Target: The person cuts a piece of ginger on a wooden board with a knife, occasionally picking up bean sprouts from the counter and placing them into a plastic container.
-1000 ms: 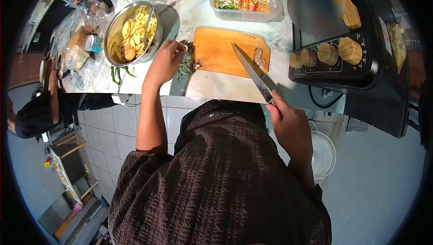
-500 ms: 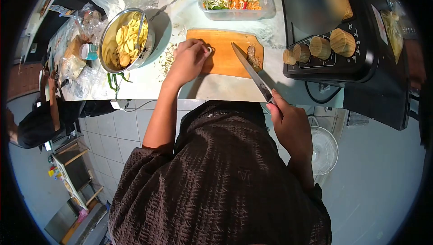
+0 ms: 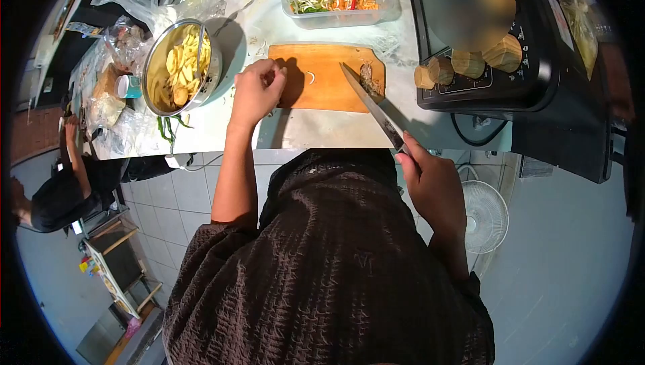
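My right hand (image 3: pixel 430 177) grips a long kitchen knife (image 3: pixel 368 104) by its handle at the counter's front edge. The blade points away from me, its tip over the right half of a wooden cutting board (image 3: pixel 329 101). My left hand (image 3: pixel 258 93) is at the board's left edge, above the counter, with fingers curled in; whether anything is between them is hidden. One pale bean sprout (image 3: pixel 311 77) lies on the board. A small heap of brownish scraps (image 3: pixel 369 81) sits beside the blade at the board's right end.
Left stands a metal bowl (image 3: pixel 149 89) of sliced yellow food, with green chillies (image 3: pixel 165 127) below it. A clear plastic container (image 3: pixel 332 21) of mixed vegetables is behind the board. A black stove (image 3: pixel 531 93) with wooden knobs stands right. Another person (image 3: pixel 64 194) is far left.
My left hand has moved left, off the board's surface. A sprout now shows on the board where its fingertips were. My right hand and the knife have barely moved.
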The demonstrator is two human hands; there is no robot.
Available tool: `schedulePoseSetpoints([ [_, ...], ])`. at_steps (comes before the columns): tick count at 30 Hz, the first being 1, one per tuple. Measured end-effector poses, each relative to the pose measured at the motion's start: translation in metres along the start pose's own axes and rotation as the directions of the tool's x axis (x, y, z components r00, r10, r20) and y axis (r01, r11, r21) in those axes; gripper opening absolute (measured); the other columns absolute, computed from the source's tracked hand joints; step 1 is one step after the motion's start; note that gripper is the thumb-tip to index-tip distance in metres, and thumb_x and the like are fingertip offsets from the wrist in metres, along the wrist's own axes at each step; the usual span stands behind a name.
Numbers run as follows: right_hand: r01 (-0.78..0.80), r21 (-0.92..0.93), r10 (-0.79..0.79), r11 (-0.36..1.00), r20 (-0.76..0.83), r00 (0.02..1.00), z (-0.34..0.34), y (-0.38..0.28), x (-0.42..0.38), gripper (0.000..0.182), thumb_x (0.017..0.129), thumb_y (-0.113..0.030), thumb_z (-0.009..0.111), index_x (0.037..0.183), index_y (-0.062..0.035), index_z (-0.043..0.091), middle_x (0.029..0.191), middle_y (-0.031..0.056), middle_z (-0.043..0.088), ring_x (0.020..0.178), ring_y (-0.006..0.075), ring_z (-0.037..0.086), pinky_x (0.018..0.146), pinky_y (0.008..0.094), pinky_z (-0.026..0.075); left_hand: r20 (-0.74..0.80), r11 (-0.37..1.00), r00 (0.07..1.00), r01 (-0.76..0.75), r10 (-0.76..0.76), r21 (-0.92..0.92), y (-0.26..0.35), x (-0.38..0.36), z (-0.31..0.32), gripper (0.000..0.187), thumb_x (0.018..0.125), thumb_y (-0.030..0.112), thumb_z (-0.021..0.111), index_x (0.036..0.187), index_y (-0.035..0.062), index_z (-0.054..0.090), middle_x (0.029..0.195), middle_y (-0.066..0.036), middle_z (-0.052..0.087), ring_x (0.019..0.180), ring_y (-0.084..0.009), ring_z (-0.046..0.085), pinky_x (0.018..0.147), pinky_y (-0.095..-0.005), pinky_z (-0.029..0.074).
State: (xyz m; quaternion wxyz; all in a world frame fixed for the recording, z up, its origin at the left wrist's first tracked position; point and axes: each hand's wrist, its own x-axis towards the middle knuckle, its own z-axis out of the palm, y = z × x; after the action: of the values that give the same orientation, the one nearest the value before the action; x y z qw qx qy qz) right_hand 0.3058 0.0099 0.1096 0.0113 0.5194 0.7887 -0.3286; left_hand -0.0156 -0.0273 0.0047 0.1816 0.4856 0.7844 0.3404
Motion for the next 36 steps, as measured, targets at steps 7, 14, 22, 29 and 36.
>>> schedulePoseSetpoints([
  [7, 0.027, 0.044, -0.024, 0.999, -0.070, 0.997, 0.000, 0.007, -0.001, 0.037, 0.096, -0.021, 0.064, 0.129, -0.0041, 0.063, 0.085, 0.0226, 0.069, 0.072, 0.0372, 0.068, 0.065, 0.0392, 0.051, 0.033, 0.993, 0.996, -0.083, 0.086, -0.081, 0.012, 0.000, 0.007, 0.019, 0.089, 0.019, 0.074, 0.085, 0.0006, 0.071, 0.075, -0.010, 0.066, 0.067, -0.0200, 0.061, 0.064, -0.0324, 0.048],
  [14, 0.026, 0.043, -0.021, 0.999, -0.115, 0.993, -0.009, 0.009, -0.006, 0.037, 0.099, -0.028, 0.060, 0.127, -0.0036, 0.064, 0.084, 0.0221, 0.069, 0.077, 0.0394, 0.069, 0.066, 0.0465, 0.052, 0.113, 0.938, 0.938, -0.308, 0.327, -0.156, 0.033, 0.005, 0.038, 0.009, 0.085, 0.020, 0.077, 0.085, 0.0111, 0.078, 0.085, -0.005, 0.073, 0.082, -0.0247, 0.064, 0.078, -0.0384, 0.046],
  [22, -0.008, 0.101, 0.027, 0.995, -0.190, 0.981, -0.010, 0.016, -0.020, 0.037, 0.100, -0.025, 0.060, 0.126, -0.0001, 0.064, 0.081, 0.0213, 0.069, 0.071, 0.0379, 0.069, 0.062, 0.0428, 0.052, 0.095, 0.911, 0.908, -0.399, 0.408, -0.101, 0.047, 0.019, 0.067, 0.012, 0.074, 0.026, 0.085, 0.074, 0.0182, 0.075, 0.077, 0.004, 0.069, 0.089, -0.0185, 0.061, 0.081, -0.0369, 0.033],
  [29, -0.032, 0.122, 0.060, 0.992, -0.232, 0.971, -0.004, 0.024, -0.031, 0.040, 0.099, -0.025, 0.064, 0.132, -0.0036, 0.062, 0.067, 0.0135, 0.064, 0.053, 0.0227, 0.061, 0.055, 0.0331, 0.046, 0.165, 0.912, 0.899, -0.386, 0.405, -0.136, 0.057, 0.025, 0.077, 0.012, 0.075, 0.025, 0.084, 0.076, 0.0170, 0.076, 0.081, 0.003, 0.070, 0.090, -0.0191, 0.061, 0.083, -0.0377, 0.033],
  [36, -0.034, 0.141, 0.068, 0.989, -0.243, 0.968, -0.001, 0.026, -0.034, 0.039, 0.098, -0.024, 0.064, 0.132, -0.0039, 0.062, 0.071, 0.0147, 0.066, 0.055, 0.0256, 0.063, 0.055, 0.0344, 0.047, 0.144, 0.902, 0.895, -0.397, 0.421, -0.169, 0.048, 0.028, 0.092, 0.012, 0.086, 0.019, 0.074, 0.096, 0.0154, 0.078, 0.094, 0.000, 0.073, 0.096, -0.0211, 0.062, 0.088, -0.0379, 0.034],
])
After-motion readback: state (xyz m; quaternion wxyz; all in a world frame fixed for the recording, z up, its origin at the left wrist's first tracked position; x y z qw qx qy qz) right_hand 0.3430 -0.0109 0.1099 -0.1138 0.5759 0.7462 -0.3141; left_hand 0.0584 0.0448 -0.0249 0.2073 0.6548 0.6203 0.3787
